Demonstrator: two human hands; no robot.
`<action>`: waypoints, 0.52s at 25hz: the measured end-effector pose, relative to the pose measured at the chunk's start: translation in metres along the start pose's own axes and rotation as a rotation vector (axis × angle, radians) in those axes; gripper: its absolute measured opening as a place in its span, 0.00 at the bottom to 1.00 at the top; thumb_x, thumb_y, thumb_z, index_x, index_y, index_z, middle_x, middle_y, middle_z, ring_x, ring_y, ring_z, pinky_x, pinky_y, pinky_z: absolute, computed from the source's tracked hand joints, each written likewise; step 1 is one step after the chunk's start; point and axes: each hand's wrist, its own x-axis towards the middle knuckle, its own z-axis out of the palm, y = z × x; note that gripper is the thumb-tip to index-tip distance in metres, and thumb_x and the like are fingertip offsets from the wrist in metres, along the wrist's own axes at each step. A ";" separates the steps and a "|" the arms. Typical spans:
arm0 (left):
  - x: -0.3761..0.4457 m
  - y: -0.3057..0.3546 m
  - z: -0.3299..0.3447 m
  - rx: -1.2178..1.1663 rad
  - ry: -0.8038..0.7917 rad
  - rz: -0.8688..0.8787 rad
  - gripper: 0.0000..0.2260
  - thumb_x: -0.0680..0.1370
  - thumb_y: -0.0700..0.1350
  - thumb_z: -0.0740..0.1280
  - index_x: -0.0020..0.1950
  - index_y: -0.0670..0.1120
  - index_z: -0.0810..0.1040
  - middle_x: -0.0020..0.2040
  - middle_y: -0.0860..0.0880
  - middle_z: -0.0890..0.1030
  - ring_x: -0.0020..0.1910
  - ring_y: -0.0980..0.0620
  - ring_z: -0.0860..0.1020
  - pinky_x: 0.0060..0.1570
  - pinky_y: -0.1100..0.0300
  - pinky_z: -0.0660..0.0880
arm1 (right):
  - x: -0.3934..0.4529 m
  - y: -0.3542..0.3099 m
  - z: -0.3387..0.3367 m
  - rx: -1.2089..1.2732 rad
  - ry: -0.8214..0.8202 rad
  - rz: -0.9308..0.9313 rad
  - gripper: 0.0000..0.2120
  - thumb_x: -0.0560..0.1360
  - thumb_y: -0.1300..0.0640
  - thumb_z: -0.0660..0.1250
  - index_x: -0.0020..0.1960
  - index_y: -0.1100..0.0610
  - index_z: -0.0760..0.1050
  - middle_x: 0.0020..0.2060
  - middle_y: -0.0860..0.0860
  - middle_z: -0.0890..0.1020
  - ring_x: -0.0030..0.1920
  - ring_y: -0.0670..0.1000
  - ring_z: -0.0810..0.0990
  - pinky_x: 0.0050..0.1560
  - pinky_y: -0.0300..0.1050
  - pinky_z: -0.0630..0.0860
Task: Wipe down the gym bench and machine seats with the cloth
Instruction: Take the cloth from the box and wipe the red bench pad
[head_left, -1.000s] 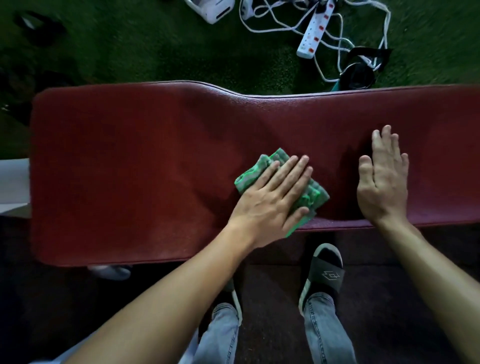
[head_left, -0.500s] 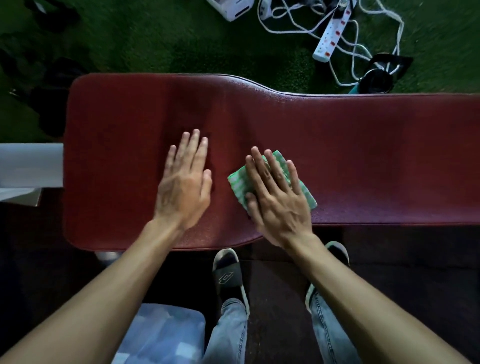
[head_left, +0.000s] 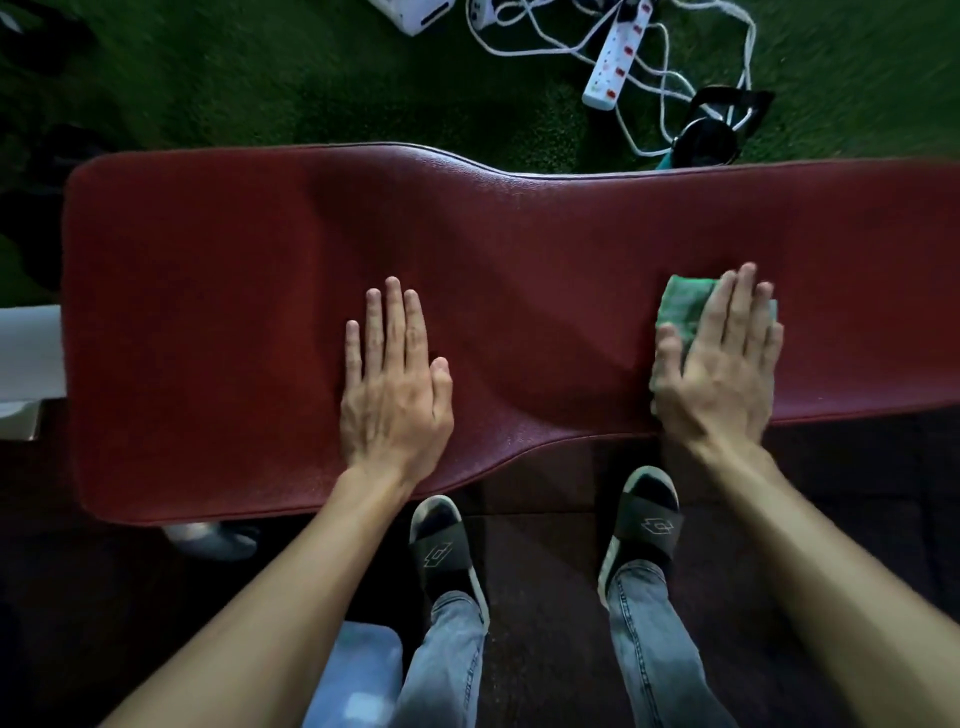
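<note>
A long dark red padded bench (head_left: 234, 312) runs across the view, wide on the left and narrower on the right. My left hand (head_left: 392, 395) lies flat on the wide part near its front edge, fingers straight, holding nothing. My right hand (head_left: 722, 364) presses flat on a folded green cloth (head_left: 685, 306) on the narrow part of the bench. The hand covers most of the cloth, and only its far left corner shows. The right hand looks blurred.
Behind the bench, on green turf (head_left: 260, 78), lie a white power strip (head_left: 615, 65) with tangled cables and a black object (head_left: 711, 135). A white surface (head_left: 28, 353) abuts the bench's left end. My sandalled feet (head_left: 441, 551) stand on dark floor below.
The cloth passed from my left hand to my right. My right hand has since slid it to the right along the bench, while my left hand rests flat on the wide part.
</note>
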 end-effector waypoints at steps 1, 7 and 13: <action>0.000 -0.001 0.001 0.006 -0.001 -0.001 0.31 0.82 0.50 0.51 0.83 0.39 0.50 0.84 0.41 0.49 0.83 0.45 0.47 0.81 0.44 0.49 | 0.010 -0.016 0.001 0.014 0.019 0.050 0.37 0.82 0.40 0.45 0.83 0.60 0.41 0.83 0.56 0.43 0.83 0.57 0.42 0.81 0.61 0.47; 0.002 0.000 0.002 -0.043 0.014 0.006 0.32 0.81 0.50 0.53 0.83 0.39 0.52 0.84 0.41 0.50 0.83 0.45 0.48 0.81 0.45 0.48 | -0.032 -0.109 0.012 0.075 -0.044 -0.455 0.36 0.82 0.40 0.51 0.83 0.57 0.49 0.83 0.55 0.51 0.83 0.57 0.48 0.82 0.57 0.48; 0.037 0.046 0.006 -0.082 -0.006 0.106 0.31 0.82 0.51 0.50 0.83 0.39 0.51 0.84 0.41 0.49 0.83 0.45 0.46 0.81 0.45 0.45 | -0.002 0.034 0.002 0.010 0.047 -0.051 0.36 0.82 0.40 0.46 0.83 0.58 0.45 0.84 0.56 0.47 0.83 0.57 0.46 0.82 0.58 0.47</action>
